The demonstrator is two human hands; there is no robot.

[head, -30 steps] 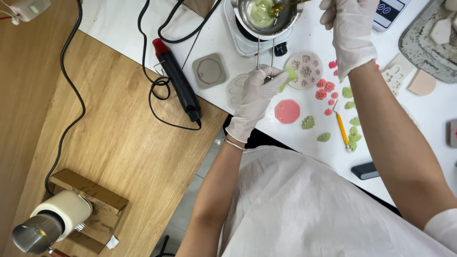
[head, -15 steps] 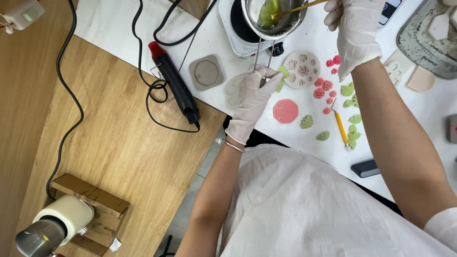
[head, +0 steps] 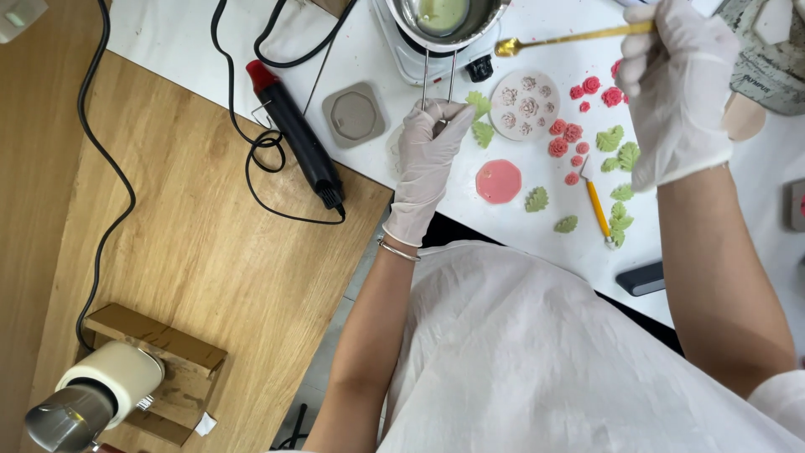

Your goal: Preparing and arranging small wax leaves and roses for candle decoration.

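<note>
- Gloved left hand (head: 428,164) gripping the wire handle (head: 438,80), steadying the melting pot (head: 444,17) just beyond.
- Gloved right hand (head: 675,88) pinching a gold spoon (head: 570,38), bowl poised over the round flower mould (head: 525,104).
- Wax flowers (head: 570,134) and leaves (head: 616,151) scattered between the hands.

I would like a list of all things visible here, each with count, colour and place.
melting pot: one, silver, on white heater, top
pot handle: one, wire, in left hand
spoon: one, gold, in right hand
round mould: one, grey-pink, table
pink disc: one, near left hand
wax flowers: several, red
wax leaves: several, green
heat tool: one, black and red
left hand: white glove
right hand: white glove
</note>
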